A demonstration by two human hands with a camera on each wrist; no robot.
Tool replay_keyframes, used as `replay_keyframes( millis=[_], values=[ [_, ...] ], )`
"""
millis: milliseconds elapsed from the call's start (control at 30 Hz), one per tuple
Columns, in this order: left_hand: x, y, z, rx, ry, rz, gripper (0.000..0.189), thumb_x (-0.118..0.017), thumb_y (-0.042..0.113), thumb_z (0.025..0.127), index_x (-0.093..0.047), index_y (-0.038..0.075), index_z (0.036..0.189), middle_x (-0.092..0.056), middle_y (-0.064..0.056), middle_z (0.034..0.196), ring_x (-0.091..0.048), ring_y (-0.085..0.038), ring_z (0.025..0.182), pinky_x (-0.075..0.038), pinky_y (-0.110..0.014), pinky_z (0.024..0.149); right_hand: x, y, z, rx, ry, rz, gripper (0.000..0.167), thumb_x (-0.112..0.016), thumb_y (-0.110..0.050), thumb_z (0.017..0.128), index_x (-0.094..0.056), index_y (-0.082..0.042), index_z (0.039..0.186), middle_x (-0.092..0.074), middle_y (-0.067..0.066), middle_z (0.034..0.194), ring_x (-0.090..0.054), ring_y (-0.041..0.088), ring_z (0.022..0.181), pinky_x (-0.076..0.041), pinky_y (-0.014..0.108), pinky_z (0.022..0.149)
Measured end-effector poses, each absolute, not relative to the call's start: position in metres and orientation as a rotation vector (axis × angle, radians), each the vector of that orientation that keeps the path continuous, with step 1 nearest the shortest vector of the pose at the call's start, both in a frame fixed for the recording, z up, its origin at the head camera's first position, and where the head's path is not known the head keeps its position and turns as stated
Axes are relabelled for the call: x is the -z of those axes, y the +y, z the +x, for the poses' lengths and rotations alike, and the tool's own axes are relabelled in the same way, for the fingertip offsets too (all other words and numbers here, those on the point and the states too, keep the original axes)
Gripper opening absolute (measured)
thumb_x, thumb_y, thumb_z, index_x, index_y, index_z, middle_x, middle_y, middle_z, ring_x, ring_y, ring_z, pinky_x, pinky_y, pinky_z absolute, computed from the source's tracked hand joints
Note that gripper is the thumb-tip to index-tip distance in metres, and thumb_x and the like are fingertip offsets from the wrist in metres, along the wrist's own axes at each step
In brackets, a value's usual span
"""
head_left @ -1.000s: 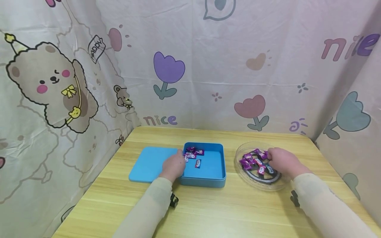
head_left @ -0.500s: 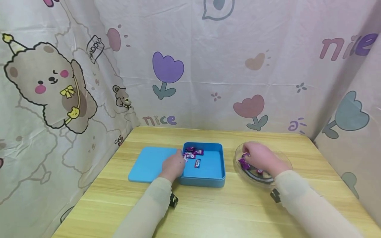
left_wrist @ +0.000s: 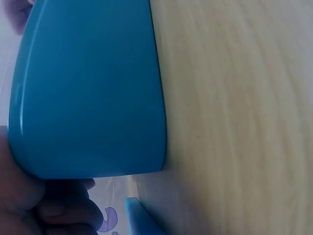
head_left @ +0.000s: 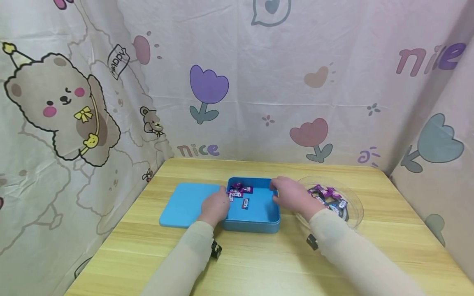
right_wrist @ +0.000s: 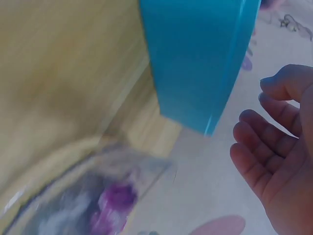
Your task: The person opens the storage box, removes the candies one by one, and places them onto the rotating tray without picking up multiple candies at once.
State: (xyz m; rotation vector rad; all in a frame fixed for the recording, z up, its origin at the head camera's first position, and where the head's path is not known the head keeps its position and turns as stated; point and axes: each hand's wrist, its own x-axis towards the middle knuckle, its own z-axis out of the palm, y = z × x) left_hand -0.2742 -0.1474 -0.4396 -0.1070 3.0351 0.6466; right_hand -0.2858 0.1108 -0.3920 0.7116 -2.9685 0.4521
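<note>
1. Four or so purple candies (head_left: 240,192) lie in the blue box (head_left: 259,224); more wait in the clear dish (head_left: 353,205).
2. The left hand (head_left: 216,205) grips the box's left wall.
3. The right hand (head_left: 292,195) hovers over the box, fingers loosely spread, holding nothing visible.
4. The blue lid (head_left: 185,203) lies beside the box.

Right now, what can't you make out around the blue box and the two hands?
- Right hand, head view: its back hides any candy in the fingers; the right wrist view shows none.
- Left hand, head view: fingertips hidden behind the blue box wall.
- Candies: print too small.
- Clear dish, right wrist view: blurred.
</note>
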Motion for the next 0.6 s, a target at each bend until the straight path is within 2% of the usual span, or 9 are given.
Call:
replay_keyframes(
  millis=[67,233,400,600],
  values=[
    [0.439,-0.148,-0.273,-0.644,3.038,-0.102,0.051,-0.043,0.019,0.106,-0.037,0.002,0.154,-0.06,-0.02,0.135,-0.062,-0.035,0.109,-0.053,-0.056,0.086,0.394,0.101,-0.287,-0.453,-2.989,0.71,0.025,-0.074,-0.022,0.092,-0.069,-0.013,0.115,-0.066,0.004,0.11,-0.063,0.021,0.099,-0.056,0.041,0.089],
    [0.439,-0.149,-0.273,-0.622,3.048,-0.09,0.051,-0.043,0.018,0.105,-0.037,0.002,0.153,-0.064,-0.02,0.127,-0.063,-0.031,0.094,-0.055,-0.051,0.076,0.401,0.077,-0.289,-0.426,-3.031,0.764,0.026,-0.072,-0.023,0.094,-0.068,-0.015,0.118,-0.066,0.005,0.114,-0.063,0.019,0.099,-0.056,0.039,0.089],
    [0.44,-0.149,-0.274,-0.62,3.056,-0.081,0.05,-0.044,0.018,0.105,-0.039,0.001,0.152,-0.064,-0.02,0.126,-0.064,-0.033,0.099,-0.055,-0.053,0.079,0.408,0.057,-0.29,-0.381,-3.047,0.866,0.026,-0.069,-0.021,0.095,-0.069,-0.014,0.12,-0.065,0.004,0.115,-0.062,0.019,0.099,-0.053,0.041,0.093],
    [0.44,-0.149,-0.274,-0.633,3.046,-0.081,0.051,-0.045,0.018,0.104,-0.038,0.002,0.152,-0.065,-0.019,0.125,-0.062,-0.029,0.09,-0.055,-0.051,0.076,0.421,0.039,-0.293,-0.32,-3.07,0.913,0.033,-0.071,-0.021,0.094,-0.068,-0.014,0.127,-0.064,0.005,0.123,-0.063,0.021,0.11,-0.05,0.042,0.1]
  ],
)
